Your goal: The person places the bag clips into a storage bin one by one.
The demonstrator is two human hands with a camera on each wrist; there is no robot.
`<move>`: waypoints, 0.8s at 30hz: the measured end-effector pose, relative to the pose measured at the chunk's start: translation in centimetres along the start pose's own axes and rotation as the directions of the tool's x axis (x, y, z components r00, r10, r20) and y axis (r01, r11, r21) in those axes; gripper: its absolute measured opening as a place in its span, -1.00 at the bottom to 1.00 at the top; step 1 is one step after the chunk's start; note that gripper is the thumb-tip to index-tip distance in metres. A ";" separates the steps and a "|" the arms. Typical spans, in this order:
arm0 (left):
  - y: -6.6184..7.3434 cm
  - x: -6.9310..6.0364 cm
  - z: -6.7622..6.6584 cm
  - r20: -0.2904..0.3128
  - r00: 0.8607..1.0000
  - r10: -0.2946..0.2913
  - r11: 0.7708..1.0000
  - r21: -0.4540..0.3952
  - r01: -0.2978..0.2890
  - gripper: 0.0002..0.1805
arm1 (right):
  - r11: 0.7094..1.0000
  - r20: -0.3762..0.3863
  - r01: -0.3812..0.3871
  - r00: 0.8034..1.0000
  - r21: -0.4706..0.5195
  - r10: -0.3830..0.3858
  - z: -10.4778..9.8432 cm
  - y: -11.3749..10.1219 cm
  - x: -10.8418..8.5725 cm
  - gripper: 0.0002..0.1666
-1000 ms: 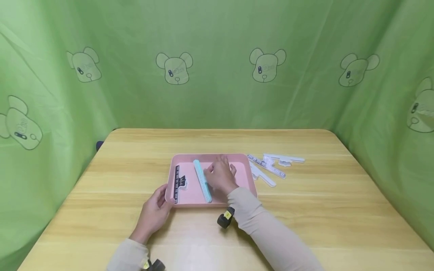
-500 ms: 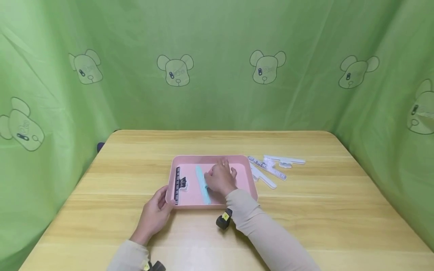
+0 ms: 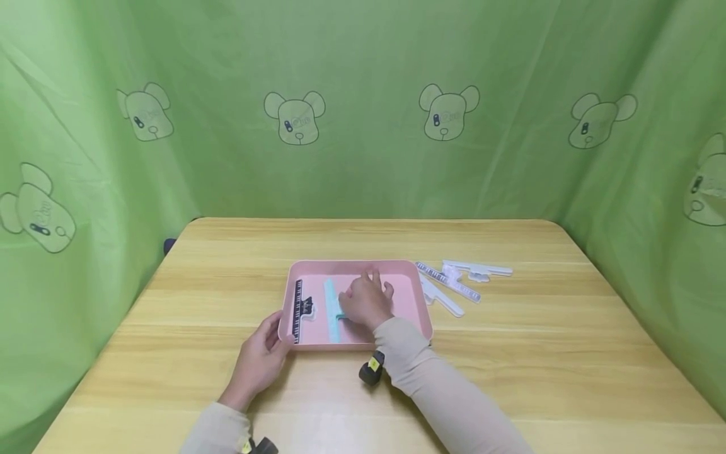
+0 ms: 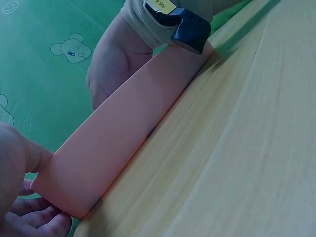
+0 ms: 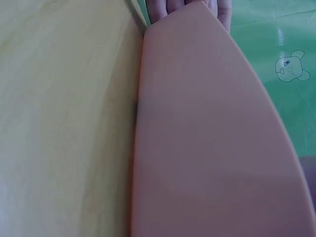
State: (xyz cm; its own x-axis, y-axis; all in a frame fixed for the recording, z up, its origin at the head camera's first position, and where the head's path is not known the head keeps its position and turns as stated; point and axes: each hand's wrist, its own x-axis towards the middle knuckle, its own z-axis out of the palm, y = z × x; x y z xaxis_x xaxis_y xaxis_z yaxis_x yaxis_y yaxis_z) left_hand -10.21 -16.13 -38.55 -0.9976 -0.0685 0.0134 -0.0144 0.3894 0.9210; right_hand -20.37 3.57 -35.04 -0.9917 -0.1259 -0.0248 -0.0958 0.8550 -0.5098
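Note:
A pink tray (image 3: 405,306) lies on the table. My left hand (image 3: 259,359) grips its near left corner, thumb at the rim and fingers outside; the left wrist view shows the hand (image 4: 22,173) on the tray wall (image 4: 118,123). Inside, a long black clip (image 3: 297,312) with a piano-key pattern lies along the left side. To its right is a long teal clip (image 3: 331,315), whose grip tab my right hand (image 3: 367,302) pinches; the fingertips are partly hidden. The tray's side (image 5: 207,123) hides the right hand's work in the right wrist view.
Right of the tray, several long clips lie crossed on the table: a clear one with piano keys (image 3: 462,289) and white ones (image 3: 493,270). One white clip (image 3: 445,301) lies close to the tray's right wall. A green curtain (image 3: 363,176) hangs around the table.
The teal clip has turned from slanted to almost parallel with the black clip, its near end shifting left. My right hand has moved slightly left with it. The left hand keeps its hold.

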 end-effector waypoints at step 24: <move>-0.2 0.1 0.0 0.001 1.000 0.005 1.000 0.001 -0.005 -0.36 | 0.996 0.056 -0.007 0.998 -0.088 0.012 0.3 -0.3 -0.2 -0.58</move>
State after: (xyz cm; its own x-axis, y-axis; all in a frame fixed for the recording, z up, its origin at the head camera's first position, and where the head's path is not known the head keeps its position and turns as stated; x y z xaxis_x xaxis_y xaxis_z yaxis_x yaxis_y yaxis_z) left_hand -10.26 -16.22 -38.75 -0.9977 -0.0662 0.0174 -0.0099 0.3903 0.9206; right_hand -20.10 3.16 -35.17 -0.9864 -0.1441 -0.0792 -0.0963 0.8966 -0.4324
